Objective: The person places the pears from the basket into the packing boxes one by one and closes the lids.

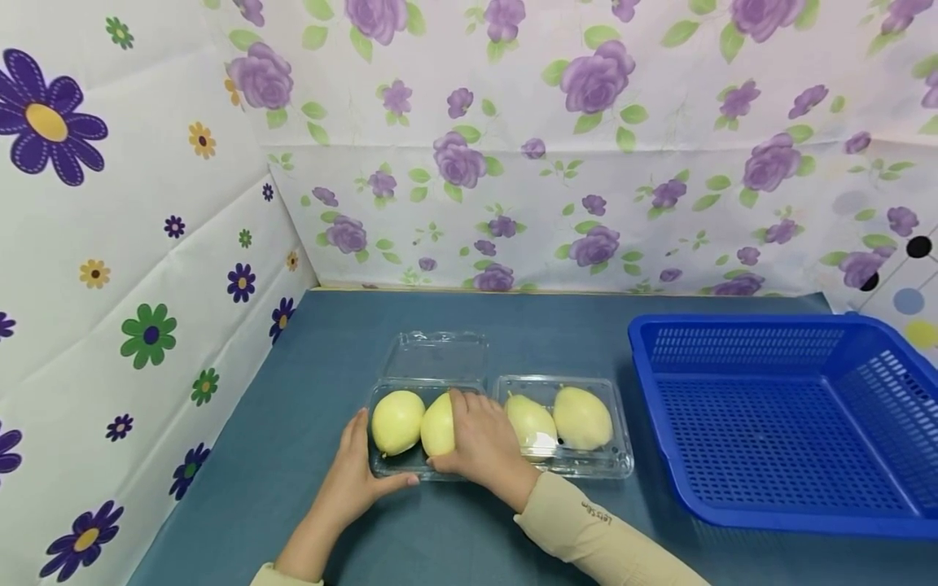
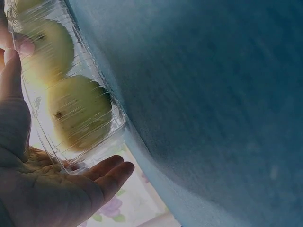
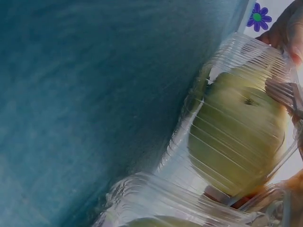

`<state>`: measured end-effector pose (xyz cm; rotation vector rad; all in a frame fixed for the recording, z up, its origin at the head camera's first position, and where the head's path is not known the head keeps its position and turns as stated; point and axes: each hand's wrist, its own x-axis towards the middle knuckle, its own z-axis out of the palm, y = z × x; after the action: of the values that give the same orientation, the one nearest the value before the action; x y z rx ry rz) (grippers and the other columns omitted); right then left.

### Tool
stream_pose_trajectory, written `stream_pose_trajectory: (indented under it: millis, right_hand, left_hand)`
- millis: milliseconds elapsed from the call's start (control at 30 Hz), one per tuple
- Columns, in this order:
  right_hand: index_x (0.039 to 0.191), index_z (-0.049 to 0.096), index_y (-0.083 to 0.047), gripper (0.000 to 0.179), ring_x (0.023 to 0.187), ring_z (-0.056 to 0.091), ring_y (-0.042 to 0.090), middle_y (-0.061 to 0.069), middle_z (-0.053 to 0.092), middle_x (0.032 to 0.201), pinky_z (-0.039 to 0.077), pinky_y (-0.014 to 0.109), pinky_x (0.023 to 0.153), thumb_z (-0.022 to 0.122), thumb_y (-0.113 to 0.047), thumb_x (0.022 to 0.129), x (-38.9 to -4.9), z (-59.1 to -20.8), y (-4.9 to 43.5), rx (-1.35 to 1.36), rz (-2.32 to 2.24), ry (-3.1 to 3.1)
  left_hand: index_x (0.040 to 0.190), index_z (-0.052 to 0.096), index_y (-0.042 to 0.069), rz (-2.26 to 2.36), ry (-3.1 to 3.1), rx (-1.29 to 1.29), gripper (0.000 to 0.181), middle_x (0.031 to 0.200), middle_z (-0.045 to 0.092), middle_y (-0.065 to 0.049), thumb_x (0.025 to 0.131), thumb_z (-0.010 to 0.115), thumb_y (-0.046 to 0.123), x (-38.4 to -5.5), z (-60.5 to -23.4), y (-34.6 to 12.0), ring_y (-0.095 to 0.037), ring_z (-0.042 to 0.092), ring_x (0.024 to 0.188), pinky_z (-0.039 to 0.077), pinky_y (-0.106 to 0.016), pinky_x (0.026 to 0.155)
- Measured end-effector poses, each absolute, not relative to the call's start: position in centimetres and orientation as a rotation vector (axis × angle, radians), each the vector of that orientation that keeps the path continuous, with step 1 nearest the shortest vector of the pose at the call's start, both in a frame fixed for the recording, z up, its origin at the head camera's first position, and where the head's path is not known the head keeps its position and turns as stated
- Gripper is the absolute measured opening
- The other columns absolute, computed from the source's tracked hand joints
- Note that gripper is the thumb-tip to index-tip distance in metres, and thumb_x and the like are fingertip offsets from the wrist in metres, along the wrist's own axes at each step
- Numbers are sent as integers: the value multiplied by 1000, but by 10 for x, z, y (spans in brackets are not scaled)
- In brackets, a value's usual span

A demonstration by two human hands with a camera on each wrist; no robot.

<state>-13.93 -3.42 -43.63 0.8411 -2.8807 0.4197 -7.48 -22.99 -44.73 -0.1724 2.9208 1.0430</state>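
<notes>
My right hand (image 1: pixel 487 439) grips a pale yellow pear (image 1: pixel 436 430) in a clear plastic clamshell box (image 1: pixel 410 470), its thumb at the front and fingers over the top. Left of it in the same box lies a second pear (image 1: pixel 398 423). The box's lid (image 1: pixel 437 358) is swung back, away from me. Around the front left corner of the box my left hand (image 1: pixel 350 482) rests with thumb and fingers spread; the left wrist view shows its fingers (image 2: pixel 113 177) extended beside the box end. Through the ribbed wall, the right wrist view shows the gripped pear (image 3: pixel 236 137).
Just right of the open box stands another clear box (image 1: pixel 621 460), its lid down over two pears (image 1: pixel 582 417). Further right is a large blue plastic basket (image 1: pixel 777 521). Flowered sheets (image 1: pixel 454 220) rise behind and left of the blue-grey tabletop (image 1: pixel 315 358).
</notes>
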Motion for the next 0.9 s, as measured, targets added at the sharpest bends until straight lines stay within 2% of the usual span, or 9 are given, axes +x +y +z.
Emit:
stream_pose_trajectory:
  millis: [233, 900]
  right_hand:
    - [130, 49, 0, 93, 110, 56, 27, 12, 59, 117, 45, 39, 96, 74, -63, 67, -139, -437, -35, 840, 330, -2871]
    - [134, 47, -1, 98, 114, 54, 28, 14, 57, 124, 44, 41, 99, 74, -66, 66, -138, -435, -31, 869, 456, -2836]
  left_hand:
    - [148, 10, -9, 1050, 2932, -164, 126, 151, 13, -33, 65, 84, 48, -75, -446, -230, -51, 26, 135, 35, -61, 102]
    - [148, 9, -10, 1111, 2899, -165, 124, 151, 12, -34, 66, 85, 44, -74, -444, -229, -50, 23, 137, 33, -61, 104]
